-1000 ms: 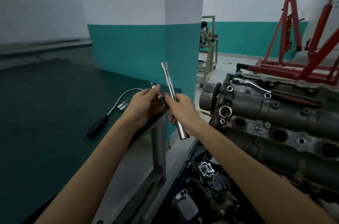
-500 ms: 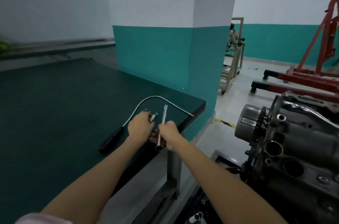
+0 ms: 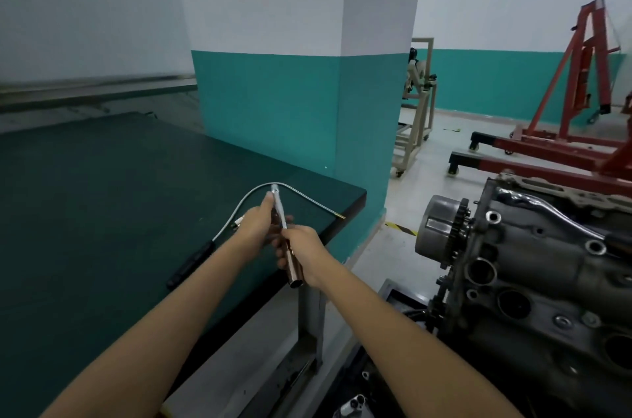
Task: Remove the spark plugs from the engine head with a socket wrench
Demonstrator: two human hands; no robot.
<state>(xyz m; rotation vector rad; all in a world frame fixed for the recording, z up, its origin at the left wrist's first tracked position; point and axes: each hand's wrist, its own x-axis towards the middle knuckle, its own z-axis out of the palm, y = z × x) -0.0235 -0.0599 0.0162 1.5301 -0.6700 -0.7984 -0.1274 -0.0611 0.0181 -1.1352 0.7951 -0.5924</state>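
**Over the table corner, socket held in both hands**

Above the table [image 3: 102, 212] edge, my right hand [image 3: 304, 246] grips the socket [image 3: 290, 260]; my left hand [image 3: 254, 222] pinches its upper shaft. Its long axis is steep, open mouth toward me, drive end away. A loose pinch could drop it off the edge. The engine [image 3: 533, 280] sits well apart.

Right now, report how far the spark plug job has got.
Done: at least one spark plug seems to lie on the green bench beside the flexible pickup tool.
In hand: the right hand grips the socket wrench over the bench; the left hand touches its upper end.
Left: the engine head stands apart to the right; whether its wells hold plugs cannot be told.
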